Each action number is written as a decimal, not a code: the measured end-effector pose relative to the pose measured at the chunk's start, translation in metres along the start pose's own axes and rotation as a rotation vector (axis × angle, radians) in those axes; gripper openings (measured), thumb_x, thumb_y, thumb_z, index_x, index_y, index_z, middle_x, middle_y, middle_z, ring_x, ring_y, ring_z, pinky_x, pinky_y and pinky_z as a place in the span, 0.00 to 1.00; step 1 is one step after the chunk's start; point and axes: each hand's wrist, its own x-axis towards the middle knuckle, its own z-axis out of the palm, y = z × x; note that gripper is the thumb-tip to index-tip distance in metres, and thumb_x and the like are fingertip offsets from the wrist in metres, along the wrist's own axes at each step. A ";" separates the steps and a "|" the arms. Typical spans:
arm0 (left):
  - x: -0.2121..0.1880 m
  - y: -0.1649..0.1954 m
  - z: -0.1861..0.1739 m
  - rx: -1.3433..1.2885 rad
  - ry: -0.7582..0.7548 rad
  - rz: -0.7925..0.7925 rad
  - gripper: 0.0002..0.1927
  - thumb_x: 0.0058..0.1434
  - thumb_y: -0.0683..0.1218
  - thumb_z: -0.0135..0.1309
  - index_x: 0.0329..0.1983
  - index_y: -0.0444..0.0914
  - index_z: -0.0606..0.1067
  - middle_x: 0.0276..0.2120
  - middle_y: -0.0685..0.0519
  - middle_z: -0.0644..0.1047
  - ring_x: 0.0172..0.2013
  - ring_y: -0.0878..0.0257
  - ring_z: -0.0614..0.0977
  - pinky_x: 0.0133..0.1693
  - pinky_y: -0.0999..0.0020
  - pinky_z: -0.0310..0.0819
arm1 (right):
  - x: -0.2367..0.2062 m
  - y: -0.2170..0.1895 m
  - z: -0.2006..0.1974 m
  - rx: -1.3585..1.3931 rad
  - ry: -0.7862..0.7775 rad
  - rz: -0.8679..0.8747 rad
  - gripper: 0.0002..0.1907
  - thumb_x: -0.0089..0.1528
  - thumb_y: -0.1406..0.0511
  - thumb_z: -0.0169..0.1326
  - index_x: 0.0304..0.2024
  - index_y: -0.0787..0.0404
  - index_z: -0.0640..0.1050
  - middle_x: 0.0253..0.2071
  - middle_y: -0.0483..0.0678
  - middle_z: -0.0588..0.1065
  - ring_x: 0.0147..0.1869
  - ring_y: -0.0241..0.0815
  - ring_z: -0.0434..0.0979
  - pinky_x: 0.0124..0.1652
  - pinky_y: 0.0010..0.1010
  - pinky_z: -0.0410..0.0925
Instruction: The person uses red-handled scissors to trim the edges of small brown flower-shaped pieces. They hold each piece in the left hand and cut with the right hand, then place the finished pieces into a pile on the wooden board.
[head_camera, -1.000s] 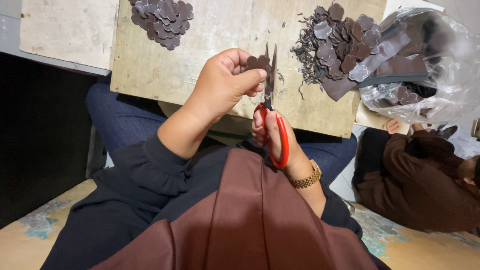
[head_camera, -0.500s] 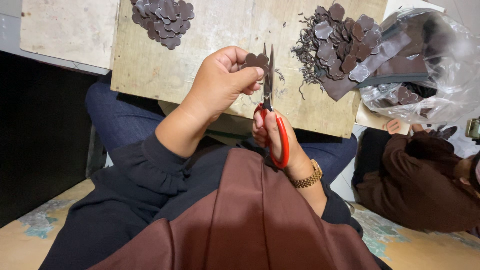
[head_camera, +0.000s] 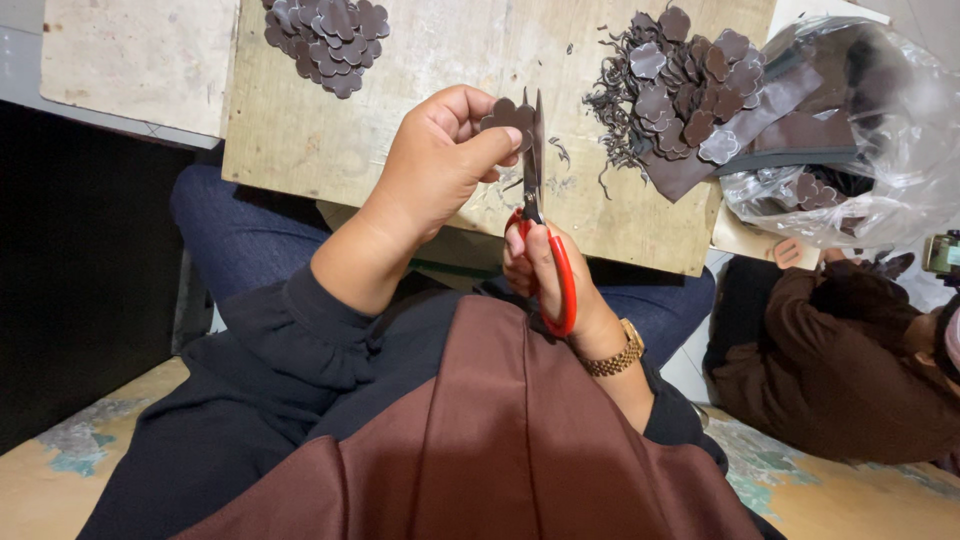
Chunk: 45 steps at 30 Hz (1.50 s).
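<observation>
- The left hand (head_camera: 440, 160) pinches a small brown flower-shaped cutout (head_camera: 507, 117) between thumb and fingertips, gripping it firmly above the board (head_camera: 420, 110).
- The right hand (head_camera: 555, 275) is closed through the red loops of the scissors (head_camera: 535, 215), grasping them.
- The scissors stand with their long axis running almost straight up the frame: handles low, toward the person's body, blades pointing away toward the far edge of the board.
- The blades sit against the right edge of the cutout; whether they are parted or shut cannot be told, as they appear as one thin dark line.
- The cutout is held flat-on to the camera, just left of the blade tips.
- On the board, right of the scissors, lies a heap (head_camera: 690, 95) of brown cutouts, strips and thin trimmings.
- Far left of the scissors, at the board's top edge, is a tidier pile (head_camera: 330, 30) of cutouts.
- Beyond the heap, off the board's right end, is a clear plastic bag (head_camera: 860, 130) with more brown pieces.
- A gold watch (head_camera: 615, 358) circles the right wrist.
</observation>
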 end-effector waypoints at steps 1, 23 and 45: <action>0.000 0.000 0.000 -0.008 0.000 0.010 0.08 0.63 0.40 0.59 0.44 0.35 0.75 0.35 0.55 0.81 0.34 0.71 0.82 0.35 0.76 0.76 | 0.000 0.000 0.000 -0.012 0.002 -0.005 0.21 0.73 0.47 0.41 0.39 0.56 0.66 0.28 0.37 0.56 0.28 0.30 0.51 0.28 0.23 0.51; 0.000 -0.005 0.002 -0.068 -0.039 0.030 0.11 0.62 0.35 0.58 0.45 0.31 0.70 0.36 0.50 0.80 0.33 0.67 0.83 0.35 0.72 0.81 | 0.000 -0.002 -0.001 -0.007 -0.044 0.001 0.22 0.72 0.45 0.42 0.40 0.55 0.65 0.29 0.37 0.56 0.31 0.30 0.51 0.32 0.23 0.51; 0.000 0.000 -0.003 -0.054 -0.057 0.039 0.14 0.63 0.36 0.58 0.50 0.30 0.69 0.36 0.48 0.80 0.32 0.68 0.81 0.36 0.73 0.79 | 0.000 -0.001 -0.003 0.018 -0.058 0.052 0.23 0.72 0.46 0.41 0.39 0.57 0.65 0.29 0.38 0.58 0.30 0.31 0.54 0.31 0.23 0.54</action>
